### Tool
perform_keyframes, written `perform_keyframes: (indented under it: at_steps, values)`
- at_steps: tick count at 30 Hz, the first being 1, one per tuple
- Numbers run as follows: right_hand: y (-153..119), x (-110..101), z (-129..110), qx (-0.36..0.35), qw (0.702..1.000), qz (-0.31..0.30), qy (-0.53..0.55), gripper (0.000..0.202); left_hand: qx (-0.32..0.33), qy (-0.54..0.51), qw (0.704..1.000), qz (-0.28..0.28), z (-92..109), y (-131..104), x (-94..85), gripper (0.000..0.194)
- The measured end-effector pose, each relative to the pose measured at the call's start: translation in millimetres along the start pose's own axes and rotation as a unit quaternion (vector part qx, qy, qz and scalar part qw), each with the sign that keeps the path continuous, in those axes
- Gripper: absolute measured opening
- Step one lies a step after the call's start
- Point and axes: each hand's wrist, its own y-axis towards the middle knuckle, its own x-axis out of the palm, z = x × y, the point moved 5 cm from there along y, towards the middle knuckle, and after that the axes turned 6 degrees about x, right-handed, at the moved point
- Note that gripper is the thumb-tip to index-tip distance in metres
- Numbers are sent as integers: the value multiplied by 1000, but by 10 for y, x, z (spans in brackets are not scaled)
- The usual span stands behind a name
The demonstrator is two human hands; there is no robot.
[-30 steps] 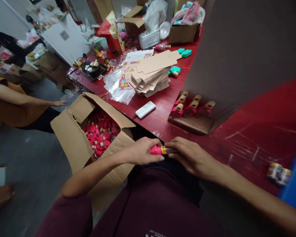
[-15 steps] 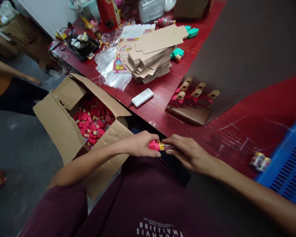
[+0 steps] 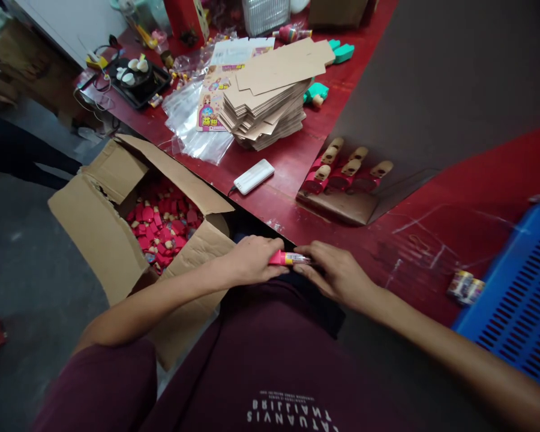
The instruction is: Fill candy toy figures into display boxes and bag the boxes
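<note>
Just over my lap, at the table's near edge, I hold a pink-ended clear tube [image 3: 292,258] with a yellow and white label. My left hand [image 3: 255,259] is closed around its pink end. The fingers of my right hand [image 3: 335,270] pinch the clear end. To the left, an open cardboard box [image 3: 99,231] holds many pink plastic pieces [image 3: 166,231] with beige tips. In a brown carton [image 3: 342,209] on the table stand several similar pink pieces with beige tops [image 3: 351,171].
On the red table [image 3: 288,204] lie a white power bank [image 3: 254,176], a stack of flat cardboard [image 3: 265,111], clear plastic bags [image 3: 198,135] and teal pieces [image 3: 317,91]. Small labelled tubes [image 3: 465,288] lie beside a blue crate [image 3: 517,300]. Another person's legs [image 3: 22,150] show at left.
The view has shifted slightly. My right fingers have drawn back a little along the tube and sit more apart, showing more of its clear end. The other person has moved.
</note>
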Motion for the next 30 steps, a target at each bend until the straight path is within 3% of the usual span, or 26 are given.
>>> perform_keyframes:
  at_steps: [2, 3, 8, 10, 12, 14, 15, 16, 18, 20, 21, 23, 27, 29, 30]
  values:
    - [-19, -21, -64, -61, 997, 20, -29, 31, 5, 14, 1000, 3, -9, 12, 0, 25]
    - [-23, -4, -64, -55, 998, 11, -16, 29, 21, 33, 999, 3, 6, 18, 18, 24]
    - [-39, 68, 97, 107, 989, -8, 102, 33, 97, 123, 987, 22, 52, 60, 131, 19]
    - [-67, 22, 145, 132, 983, 19, 123, 36, 99, 114, 984, 89, 59, 71, 60, 23]
    - [-123, -72, 194, 156, 975, 103, 122, 40, 66, 55, 971, 225, 75, 40, -95, 41]
    - [-212, -149, 258, 197, 947, 236, 93, 45, -9, -74, 923, 378, 61, -23, -208, 67]
    - [-257, -151, 287, 219, 926, 299, 71, 48, -55, -168, 883, 436, 31, -37, -203, 73]
    - [-284, -117, 303, 228, 909, 344, 51, 49, -83, -274, 842, 457, 4, -5, -149, 74]
    - [-272, 17, 302, 203, 900, 383, 40, 48, -78, -458, 782, 416, -3, 170, -3, 71]
    - [-199, 159, 276, 144, 919, 361, 59, 43, -56, -550, 734, 394, -24, 291, 54, 61]
    - [-159, 201, 257, 113, 932, 338, 69, 40, -53, -560, 725, 398, -47, 301, 47, 55]
    - [-116, 177, 226, 75, 943, 316, 71, 36, -56, -535, 747, 391, -74, 256, 9, 52]
    - [-129, -34, 216, 64, 956, 258, 122, 44, 9, -396, 898, 193, 78, 214, 37, 72]
    - [-155, -83, 252, 69, 963, 200, 164, 40, 55, -330, 934, 122, 153, 267, 107, 75]
    - [-181, -120, 296, 77, 963, 196, 171, 35, 59, -306, 943, 113, 165, 319, 146, 73]
